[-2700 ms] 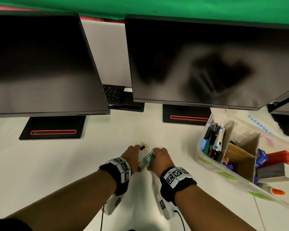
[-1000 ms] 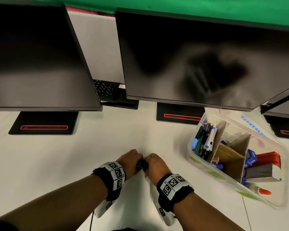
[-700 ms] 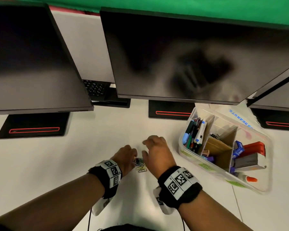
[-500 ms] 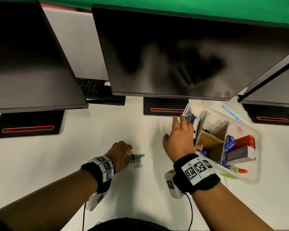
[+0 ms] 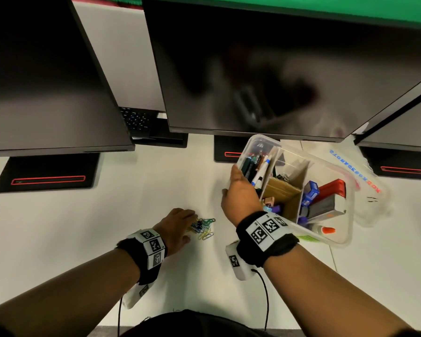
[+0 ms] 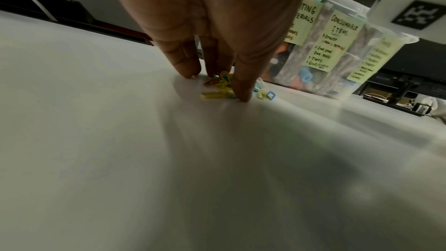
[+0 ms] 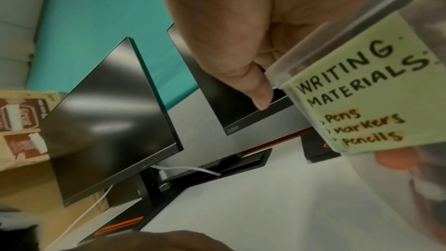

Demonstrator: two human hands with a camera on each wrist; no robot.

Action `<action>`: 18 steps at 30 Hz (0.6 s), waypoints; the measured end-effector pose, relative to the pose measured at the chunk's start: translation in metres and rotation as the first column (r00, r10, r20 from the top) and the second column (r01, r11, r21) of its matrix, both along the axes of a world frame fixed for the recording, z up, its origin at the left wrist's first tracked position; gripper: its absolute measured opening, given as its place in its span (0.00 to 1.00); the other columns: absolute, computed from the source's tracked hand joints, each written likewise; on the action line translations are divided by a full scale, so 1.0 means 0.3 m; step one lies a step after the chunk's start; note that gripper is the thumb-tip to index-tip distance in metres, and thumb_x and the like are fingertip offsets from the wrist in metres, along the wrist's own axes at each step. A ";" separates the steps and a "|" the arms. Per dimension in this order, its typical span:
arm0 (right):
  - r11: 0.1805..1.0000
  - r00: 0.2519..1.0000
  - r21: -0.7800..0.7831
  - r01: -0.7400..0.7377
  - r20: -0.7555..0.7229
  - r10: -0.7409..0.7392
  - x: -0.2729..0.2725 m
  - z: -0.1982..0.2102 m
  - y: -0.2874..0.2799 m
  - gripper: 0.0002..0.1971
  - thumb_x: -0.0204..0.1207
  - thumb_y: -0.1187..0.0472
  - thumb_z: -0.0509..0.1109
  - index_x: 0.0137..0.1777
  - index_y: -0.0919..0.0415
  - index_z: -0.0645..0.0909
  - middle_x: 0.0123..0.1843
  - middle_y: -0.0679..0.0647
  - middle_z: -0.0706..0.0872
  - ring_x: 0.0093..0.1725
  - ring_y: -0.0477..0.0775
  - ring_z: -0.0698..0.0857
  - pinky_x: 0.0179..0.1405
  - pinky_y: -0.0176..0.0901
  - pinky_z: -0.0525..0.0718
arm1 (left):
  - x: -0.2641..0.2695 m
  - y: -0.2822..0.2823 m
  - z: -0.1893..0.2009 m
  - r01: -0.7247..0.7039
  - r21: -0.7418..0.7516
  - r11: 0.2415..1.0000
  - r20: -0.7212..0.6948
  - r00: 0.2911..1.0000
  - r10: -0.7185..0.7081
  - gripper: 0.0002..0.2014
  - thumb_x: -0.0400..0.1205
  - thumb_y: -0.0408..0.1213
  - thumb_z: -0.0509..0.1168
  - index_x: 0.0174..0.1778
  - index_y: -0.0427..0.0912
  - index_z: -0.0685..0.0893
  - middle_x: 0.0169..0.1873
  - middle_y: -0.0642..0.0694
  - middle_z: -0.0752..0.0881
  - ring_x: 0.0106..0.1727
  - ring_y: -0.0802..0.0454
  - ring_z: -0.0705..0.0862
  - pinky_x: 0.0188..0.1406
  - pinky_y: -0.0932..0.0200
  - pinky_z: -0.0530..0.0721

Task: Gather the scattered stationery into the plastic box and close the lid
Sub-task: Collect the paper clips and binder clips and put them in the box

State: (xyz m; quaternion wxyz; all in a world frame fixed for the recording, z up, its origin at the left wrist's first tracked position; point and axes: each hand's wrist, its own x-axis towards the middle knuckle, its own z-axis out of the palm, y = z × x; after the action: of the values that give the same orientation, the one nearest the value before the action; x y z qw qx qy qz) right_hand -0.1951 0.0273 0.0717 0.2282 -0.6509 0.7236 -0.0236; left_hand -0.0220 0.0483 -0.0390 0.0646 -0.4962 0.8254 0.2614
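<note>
Box (image 5: 345, 229): clear plastic, lid off, on the right of the white desk (image 5: 83, 227), its near-left end tilted up off the surface; cardboard dividers split it into compartments. Far-left compartment: pens (image 5: 254, 167) and markers standing on end. Middle compartment: binder clips at the far side, small items at the near side too blurred to name. Right compartment: red stapler (image 5: 332, 189), blue carton, grey block, glue bottle (image 5: 322, 230) with orange cap at the near wall. Yellow notes on the outer wall read "WRITING MATERIALS" (image 7: 359, 87) and "CONSUMABLE ITEMS" (image 6: 337, 45). Lid (image 5: 365, 190): translucent, lettered, flat on the desk just right of and behind the box. Right hand (image 5: 240, 195): grips the box's left rim, thumb outside the wall, fingers curled over the edge into the pen compartment. Left hand (image 5: 178, 227): palm down left of the box, fingertips (image 6: 241, 91) pressed to the desk around a paper clips (image 5: 203, 228) pile, fingers bent and close together, touching the clips; whether any clip is pinched, cannot tell. Clips: coloured, heaped in one cluster between the two hands, near the box and apart from it. Monitors (image 5: 265, 69): three dark screens along the far edge, black bases with red stripes.
</note>
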 end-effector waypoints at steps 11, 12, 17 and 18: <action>0.848 0.960 -0.509 -0.147 0.134 0.247 0.045 -0.035 0.072 0.19 0.72 0.68 0.68 0.64 0.64 0.80 0.63 0.60 0.82 0.64 0.60 0.79 0.68 0.48 0.76 | 0.007 0.005 0.027 -0.073 0.014 0.997 -0.010 0.997 0.073 0.34 0.79 0.41 0.66 0.80 0.44 0.60 0.78 0.49 0.65 0.77 0.46 0.64 0.77 0.55 0.66; 0.812 0.942 -0.544 -0.212 0.109 0.319 0.049 -0.062 0.102 0.15 0.69 0.70 0.70 0.57 0.64 0.84 0.56 0.59 0.85 0.57 0.60 0.83 0.62 0.47 0.81 | 0.005 0.003 0.023 -0.104 0.020 0.994 -0.024 0.994 0.105 0.35 0.79 0.42 0.66 0.80 0.45 0.60 0.78 0.48 0.65 0.77 0.46 0.65 0.76 0.56 0.67; 0.934 0.949 0.177 -0.311 0.002 0.315 0.044 -0.219 0.136 0.34 0.71 0.54 0.74 0.75 0.61 0.67 0.75 0.59 0.66 0.71 0.63 0.68 0.68 0.53 0.76 | -0.005 -0.002 0.012 -0.199 0.070 0.978 -0.018 0.979 0.201 0.38 0.74 0.45 0.72 0.79 0.43 0.63 0.73 0.43 0.68 0.73 0.44 0.71 0.74 0.57 0.69; 0.934 0.962 0.240 -0.263 -0.009 0.273 0.036 -0.239 0.129 0.39 0.68 0.52 0.77 0.76 0.60 0.64 0.75 0.59 0.64 0.72 0.63 0.67 0.70 0.53 0.75 | -0.010 -0.001 0.013 -0.213 0.093 0.973 -0.027 0.976 0.216 0.39 0.74 0.45 0.73 0.79 0.43 0.63 0.73 0.42 0.68 0.73 0.44 0.72 0.75 0.58 0.69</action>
State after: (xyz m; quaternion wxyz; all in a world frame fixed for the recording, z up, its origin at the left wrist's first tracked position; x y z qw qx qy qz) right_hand -0.1843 0.0659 0.0001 0.2902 -0.7118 0.6305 0.1078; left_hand -0.0249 0.0480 -0.0350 0.0427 -0.5743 0.7554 0.3128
